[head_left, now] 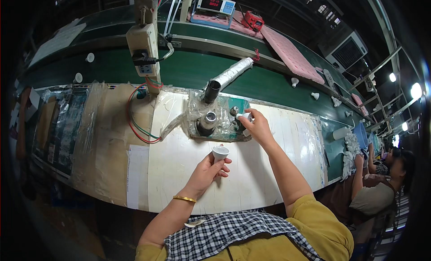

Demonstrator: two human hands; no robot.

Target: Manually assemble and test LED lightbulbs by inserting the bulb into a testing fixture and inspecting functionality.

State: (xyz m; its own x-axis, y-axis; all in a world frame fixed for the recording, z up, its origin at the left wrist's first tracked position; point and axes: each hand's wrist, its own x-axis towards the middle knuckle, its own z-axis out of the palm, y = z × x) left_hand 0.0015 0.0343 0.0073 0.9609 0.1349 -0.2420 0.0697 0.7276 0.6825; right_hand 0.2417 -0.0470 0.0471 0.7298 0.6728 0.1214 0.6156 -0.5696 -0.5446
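Just below the test fixture, my left hand (pixel 207 172) is closed round a white cone-shaped lamp bulb (pixel 220 152), its wide round end turned up. My right hand (pixel 257 127) pinches another white bulb (pixel 244 118) at the fixture's right side, and its fingers partly cover it. I cannot tell whether that bulb sits in a socket. The fixture (pixel 218 137) is a tape-wrapped board. On it stand a dark round holder with a silver top (pixel 207 122), a black tube (pixel 212 91) and a small metal fitting (pixel 234 110).
Behind the white worktop (pixel 175 184) runs a green conveyor belt (pixel 179 70) carrying several white bulbs. A post with a power outlet (pixel 142 50) rises at left; red and green wires (pixel 131 115) loop down. A meter (pixel 214 6) stands at the back. Another person (pixel 375 189) sits at right.
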